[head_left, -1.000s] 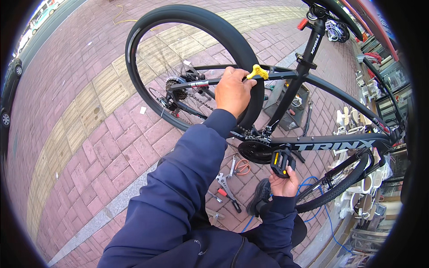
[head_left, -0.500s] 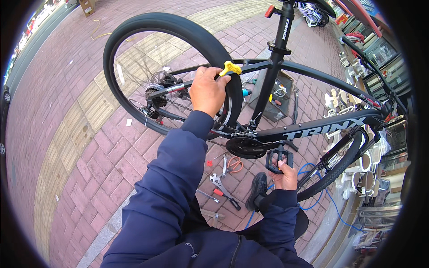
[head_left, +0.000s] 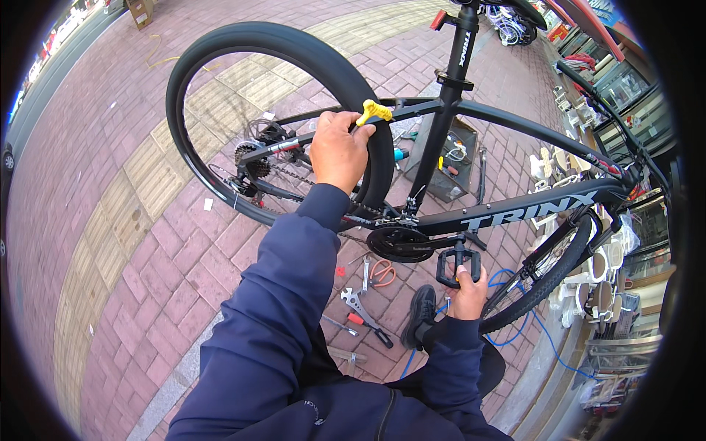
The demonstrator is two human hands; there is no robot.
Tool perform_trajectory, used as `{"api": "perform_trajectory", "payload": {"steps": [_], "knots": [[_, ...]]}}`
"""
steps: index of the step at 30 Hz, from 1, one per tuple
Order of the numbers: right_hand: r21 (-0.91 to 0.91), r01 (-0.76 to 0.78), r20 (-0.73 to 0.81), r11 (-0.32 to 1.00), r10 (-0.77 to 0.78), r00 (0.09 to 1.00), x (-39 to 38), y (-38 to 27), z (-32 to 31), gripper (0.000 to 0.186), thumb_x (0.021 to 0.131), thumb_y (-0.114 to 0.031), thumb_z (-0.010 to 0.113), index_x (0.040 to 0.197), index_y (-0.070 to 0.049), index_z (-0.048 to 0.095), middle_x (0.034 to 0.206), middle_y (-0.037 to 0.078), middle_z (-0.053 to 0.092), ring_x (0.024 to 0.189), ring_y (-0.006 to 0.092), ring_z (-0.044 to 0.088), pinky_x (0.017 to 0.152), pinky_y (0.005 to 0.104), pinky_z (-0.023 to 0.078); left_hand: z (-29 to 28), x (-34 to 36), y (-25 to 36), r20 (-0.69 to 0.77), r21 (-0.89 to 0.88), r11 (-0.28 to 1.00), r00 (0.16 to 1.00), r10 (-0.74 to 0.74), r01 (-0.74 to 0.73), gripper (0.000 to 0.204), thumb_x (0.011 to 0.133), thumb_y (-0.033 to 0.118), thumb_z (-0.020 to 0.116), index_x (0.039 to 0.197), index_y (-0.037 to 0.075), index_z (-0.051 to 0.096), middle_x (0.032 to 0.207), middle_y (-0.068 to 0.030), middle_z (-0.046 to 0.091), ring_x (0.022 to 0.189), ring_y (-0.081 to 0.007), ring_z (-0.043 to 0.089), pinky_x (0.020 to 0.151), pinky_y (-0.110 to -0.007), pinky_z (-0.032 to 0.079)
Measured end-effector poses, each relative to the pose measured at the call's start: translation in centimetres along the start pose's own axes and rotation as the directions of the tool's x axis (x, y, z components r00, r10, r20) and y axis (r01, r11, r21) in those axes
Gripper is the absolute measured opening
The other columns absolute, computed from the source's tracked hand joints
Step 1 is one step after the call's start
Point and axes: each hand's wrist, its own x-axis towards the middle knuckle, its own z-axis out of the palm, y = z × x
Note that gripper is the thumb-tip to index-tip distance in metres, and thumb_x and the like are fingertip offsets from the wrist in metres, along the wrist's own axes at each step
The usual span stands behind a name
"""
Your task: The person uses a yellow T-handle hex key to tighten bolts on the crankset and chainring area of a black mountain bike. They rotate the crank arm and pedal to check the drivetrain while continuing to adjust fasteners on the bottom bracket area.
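Observation:
A black bicycle (head_left: 526,213) stands across my view, its rear wheel (head_left: 276,37) to the left. My left hand (head_left: 338,153) is closed beside the rear tyre and the seat stay, thumb and fingers pinching a small yellow T-shaped tool (head_left: 374,111); its working end is hidden. Lower right, my right hand (head_left: 468,290) grips the outer edge of the black pedal (head_left: 457,266), thumb on it. The chainring (head_left: 399,244) lies just left of the pedal, and the rear sprockets (head_left: 252,162) are at the wheel's hub.
On the brick paving below lie a silver multi-wrench (head_left: 353,300), a spanner (head_left: 365,273), orange-handled pliers (head_left: 382,273) and a red-and-black handled tool. A tool tray (head_left: 450,187) sits beyond the frame. Blue hose (head_left: 548,334) and white bike parts (head_left: 599,275) line the right.
My right hand and the pedal have shifted slightly, the pedal now showing more face-on. My left hand keeps its pinch on the yellow tool by the tyre. The whole view has moved a little.

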Motion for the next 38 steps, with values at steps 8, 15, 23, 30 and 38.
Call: {"api": "perform_trajectory", "payload": {"steps": [8,15,23,30,38], "knots": [[0.037,0.128,0.209,0.991,-0.133,0.969,-2.4,-0.7,4.2,0.064,0.097,-0.005,0.059,0.155,-0.006,0.032,0.116,0.015,0.065,0.090,0.0206,0.071,0.072,0.0343,0.063,-0.2,0.1,0.1,0.009,0.004,1.000,1.000,0.002,-0.002,0.028,0.082,0.020,0.084,0.103,0.005,0.075,0.097,-0.0131,0.066,0.087,-0.0315,0.067,0.078,-0.041,0.053],[-0.207,0.264,0.391,0.942,-0.167,0.905,-0.5,-4.0,-0.1,0.069,0.097,-0.011,0.063,0.156,-0.001,0.029,0.122,0.019,0.067,0.094,0.0176,0.070,0.077,0.0274,0.058,-0.4,0.2,0.4,0.058,-0.006,0.998,0.996,-0.062,0.062,0.024,0.084,0.023,0.082,0.102,0.009,0.075,0.100,-0.0108,0.063,0.090,-0.0324,0.067,0.078,-0.043,0.053],[-0.286,0.317,0.494,0.904,-0.144,0.857,3.4,-4.1,-1.9,0.061,0.103,-0.033,0.064,0.150,0.000,0.042,0.123,0.015,0.068,0.095,0.0158,0.070,0.076,0.0264,0.057,-0.3,0.3,0.7,0.033,0.003,0.999,0.999,-0.039,0.039,0.028,0.082,0.021,0.083,0.104,0.005,0.076,0.099,-0.0137,0.066,0.091,-0.0325,0.066,0.081,-0.041,0.053],[-0.265,0.252,0.525,0.931,-0.080,0.848,2.2,-3.3,-1.3,0.086,0.102,-0.070,0.042,0.154,-0.001,0.037,0.131,0.016,0.062,0.101,0.0168,0.067,0.082,0.0288,0.055,-0.1,0.6,0.5,0.046,0.024,0.999,0.999,-0.025,0.024,0.028,0.082,0.021,0.083,0.105,0.007,0.076,0.100,-0.0121,0.067,0.092,-0.0312,0.067,0.082,-0.041,0.053],[-0.308,0.259,0.567,0.916,-0.042,0.823,2.5,-3.0,-2.9,0.081,0.104,-0.066,0.042,0.158,-0.006,0.031,0.137,0.021,0.060,0.102,0.0218,0.069,0.081,0.0306,0.056,-0.2,0.6,0.7,0.062,0.045,0.997,0.996,-0.065,0.062,0.028,0.083,0.023,0.083,0.105,0.007,0.077,0.101,-0.0120,0.067,0.092,-0.0304,0.067,0.081,-0.041,0.054]]}}
